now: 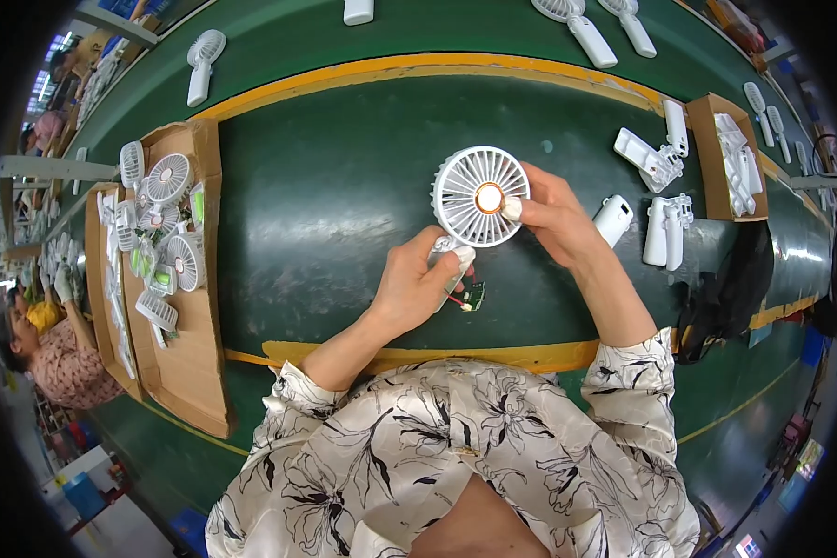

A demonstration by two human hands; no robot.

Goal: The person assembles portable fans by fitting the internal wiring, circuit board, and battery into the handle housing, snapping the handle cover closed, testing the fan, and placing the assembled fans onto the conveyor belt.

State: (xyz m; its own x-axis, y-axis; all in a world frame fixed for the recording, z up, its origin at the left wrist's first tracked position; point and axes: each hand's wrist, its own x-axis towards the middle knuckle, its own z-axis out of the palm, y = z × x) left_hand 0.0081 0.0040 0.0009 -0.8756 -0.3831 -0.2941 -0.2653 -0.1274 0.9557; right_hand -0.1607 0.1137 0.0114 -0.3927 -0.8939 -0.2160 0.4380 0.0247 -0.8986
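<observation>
Held up over the green table is a white handheld fan (468,174) with a round slatted head and a copper-coloured ring at its hub. My right hand (558,219) grips the head from the right, its covered thumb resting by the hub. Closed round the neck and handle part below is my left hand (414,284), its thumb tip covered in white too. A small green circuit board (475,297) on a red wire hangs out under the left fingers. Most of the handle part is hidden by that hand.
A cardboard box (212,186) with several fan heads stands left. On the right lie white handle shells (668,232), an open housing (651,160), a small carton (719,172) of white parts and black cloth (739,288). Finished-looking fans (200,70) lie beyond the yellow edge (372,67).
</observation>
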